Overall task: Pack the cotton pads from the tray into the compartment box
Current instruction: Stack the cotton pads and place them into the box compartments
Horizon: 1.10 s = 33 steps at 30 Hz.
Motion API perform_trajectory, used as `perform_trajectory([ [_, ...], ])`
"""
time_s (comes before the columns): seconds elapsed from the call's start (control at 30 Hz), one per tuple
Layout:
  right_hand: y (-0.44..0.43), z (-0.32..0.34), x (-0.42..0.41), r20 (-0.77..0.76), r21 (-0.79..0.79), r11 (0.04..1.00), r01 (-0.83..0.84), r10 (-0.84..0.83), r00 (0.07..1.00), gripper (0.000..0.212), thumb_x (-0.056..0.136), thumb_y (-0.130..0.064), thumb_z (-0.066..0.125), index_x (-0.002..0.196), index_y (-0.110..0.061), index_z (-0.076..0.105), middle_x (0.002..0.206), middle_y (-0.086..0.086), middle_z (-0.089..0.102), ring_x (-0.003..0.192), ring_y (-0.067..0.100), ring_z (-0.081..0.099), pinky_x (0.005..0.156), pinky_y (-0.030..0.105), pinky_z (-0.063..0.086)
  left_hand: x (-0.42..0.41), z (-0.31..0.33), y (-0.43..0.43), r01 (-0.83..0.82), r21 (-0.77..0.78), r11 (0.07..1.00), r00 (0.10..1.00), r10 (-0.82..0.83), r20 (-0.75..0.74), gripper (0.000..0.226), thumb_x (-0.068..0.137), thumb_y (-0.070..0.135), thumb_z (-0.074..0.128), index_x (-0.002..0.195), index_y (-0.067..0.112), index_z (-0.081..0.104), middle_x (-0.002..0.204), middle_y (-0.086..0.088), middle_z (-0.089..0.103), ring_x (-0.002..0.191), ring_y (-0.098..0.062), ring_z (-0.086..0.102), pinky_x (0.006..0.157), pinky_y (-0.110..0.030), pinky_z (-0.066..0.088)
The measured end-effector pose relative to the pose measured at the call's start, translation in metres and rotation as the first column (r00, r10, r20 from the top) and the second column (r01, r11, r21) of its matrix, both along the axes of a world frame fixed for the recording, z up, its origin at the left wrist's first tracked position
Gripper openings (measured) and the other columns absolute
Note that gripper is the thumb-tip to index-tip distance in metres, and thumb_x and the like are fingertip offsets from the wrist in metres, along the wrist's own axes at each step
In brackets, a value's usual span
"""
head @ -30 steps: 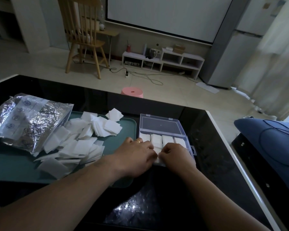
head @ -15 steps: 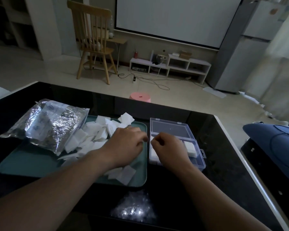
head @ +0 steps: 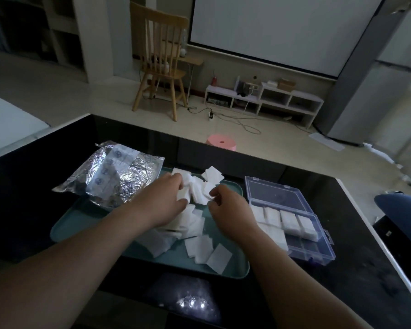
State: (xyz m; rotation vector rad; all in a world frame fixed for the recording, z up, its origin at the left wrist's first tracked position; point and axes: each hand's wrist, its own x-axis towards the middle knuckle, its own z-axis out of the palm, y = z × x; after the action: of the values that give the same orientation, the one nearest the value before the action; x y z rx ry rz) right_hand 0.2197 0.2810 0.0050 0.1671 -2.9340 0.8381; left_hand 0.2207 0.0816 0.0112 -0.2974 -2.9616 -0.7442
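In the head view, a green tray (head: 81, 224) is seen on a dark table (head: 342, 281), and a clear box (head: 318, 248) stands just beside the tray's right edge, with its lid (head: 273, 193) laid back toward the table's far edge. Four stacks of packed pads (head: 287, 219) are seen side by side in the box's far row of compartments. One more stack is seen at the left end of the near row, and the rest of that row appears unfilled. Roughly half of the box is therefore judged to be packed.

Many loose cotton pads (head: 199, 250) are left on the tray, heaped from its far right corner down toward its near edge, where a few lie singly. A crumpled foil bag (head: 114, 176) rests over the tray's far left corner.

Both hands are held over the heap in the far part of the tray. The left hand (head: 166, 198) is curled around a small bunch of pads, which is gripped between thumb and fingers. The right hand (head: 228, 210) is held with its fingers bent at the edge of the heap; whether a pad is pinched there cannot be told.

The step in hand is judged to be the gathering of another stack. The remaining near compartments have yet to be filled, and more pads are left on the tray than those compartments seem likely to take.
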Motion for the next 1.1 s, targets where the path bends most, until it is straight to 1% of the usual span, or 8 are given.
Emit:
perform_trajectory([
  [0.2,-0.007,-0.011,-0.029,-0.044,0.078,0.996,0.041,-0.038,0.998,0.045,0.097,-0.018,0.063,0.140,-0.026,0.053,0.139,-0.001,0.060,0.126,0.021,0.055,0.097,0.035,0.048,-0.017,-0.004,0.020,-0.022,0.006,1.000,1.000,0.022,0.007,0.046,0.095,0.039,0.063,0.134,0.018,0.048,0.135,-0.007,0.052,0.115,-0.027,0.056,0.092,-0.040,0.048],
  [0.4,-0.003,-0.021,-0.049,0.079,0.193,0.979,-0.062,0.047,0.996,0.057,0.096,-0.014,0.059,0.150,-0.025,0.045,0.142,0.007,0.060,0.131,0.031,0.053,0.105,0.046,0.047,-0.025,-0.006,0.022,0.008,-0.041,0.999,0.998,-0.006,0.060,0.042,0.098,0.027,0.052,0.139,0.020,0.050,0.133,-0.005,0.058,0.117,-0.026,0.055,0.095,-0.045,0.049],
  [0.6,0.002,-0.034,-0.057,0.039,0.321,0.946,-0.040,0.029,0.999,0.016,0.102,-0.026,0.051,0.111,-0.026,0.064,0.105,-0.005,0.065,0.098,0.021,0.063,0.086,0.042,0.053,-0.028,-0.004,0.015,-0.038,0.067,0.997,0.996,0.032,0.087,0.040,0.100,0.027,0.052,0.140,0.024,0.051,0.141,-0.001,0.054,0.122,-0.023,0.055,0.099,-0.043,0.049],
  [0.83,0.015,-0.021,-0.048,-0.034,0.158,0.986,0.054,-0.049,0.998,0.030,0.106,-0.022,0.045,0.084,-0.020,0.064,0.089,0.001,0.064,0.076,0.016,0.061,0.061,0.026,0.041,-0.017,0.007,0.019,-0.028,0.173,0.985,0.999,0.023,0.029,0.037,0.098,0.027,0.056,0.135,0.023,0.055,0.135,0.000,0.058,0.116,-0.020,0.057,0.098,-0.040,0.049],
  [0.9,0.014,-0.007,-0.039,-0.097,0.050,0.994,0.099,-0.093,0.991,0.030,0.107,-0.026,0.045,0.085,-0.020,0.065,0.087,0.001,0.065,0.074,0.016,0.061,0.063,0.030,0.049,-0.010,0.012,0.027,-0.028,0.279,0.960,0.999,0.019,0.037,0.028,0.099,0.029,0.057,0.126,0.023,0.057,0.125,0.002,0.061,0.108,-0.016,0.059,0.093,-0.036,0.050],
  [0.97,0.008,0.010,-0.022,-0.137,-0.097,0.989,0.109,-0.122,0.983,0.023,0.105,-0.028,0.050,0.092,-0.018,0.067,0.085,-0.002,0.066,0.073,0.013,0.061,0.065,0.033,0.052,0.001,0.018,0.039,-0.067,0.475,0.877,0.991,0.003,0.134,0.029,0.100,0.041,0.059,0.123,0.024,0.056,0.113,0.004,0.065,0.099,-0.014,0.063,0.088,-0.036,0.055],
  [1.03,0.000,0.023,-0.002,-0.165,-0.214,0.973,0.093,-0.130,0.978,0.015,0.102,-0.027,0.057,0.091,-0.020,0.064,0.081,-0.006,0.065,0.072,0.011,0.060,0.064,0.033,0.051,0.012,0.022,0.050,-0.163,0.718,0.677,0.947,-0.097,0.306,0.045,0.098,0.056,0.059,0.132,0.028,0.052,0.113,-0.001,0.068,0.101,-0.021,0.070,0.089,-0.043,0.061],
  [1.1,-0.010,0.029,0.015,-0.174,-0.245,0.968,0.062,-0.106,0.979,0.013,0.099,-0.023,0.060,0.085,-0.024,0.060,0.076,-0.007,0.063,0.070,0.010,0.060,0.063,0.033,0.050,0.020,0.025,0.057,-0.269,0.845,0.463,0.880,-0.237,0.411,0.038,0.100,0.052,0.058,0.129,0.030,0.052,0.115,-0.008,0.069,0.104,-0.030,0.072,0.088,-0.046,0.061],
])
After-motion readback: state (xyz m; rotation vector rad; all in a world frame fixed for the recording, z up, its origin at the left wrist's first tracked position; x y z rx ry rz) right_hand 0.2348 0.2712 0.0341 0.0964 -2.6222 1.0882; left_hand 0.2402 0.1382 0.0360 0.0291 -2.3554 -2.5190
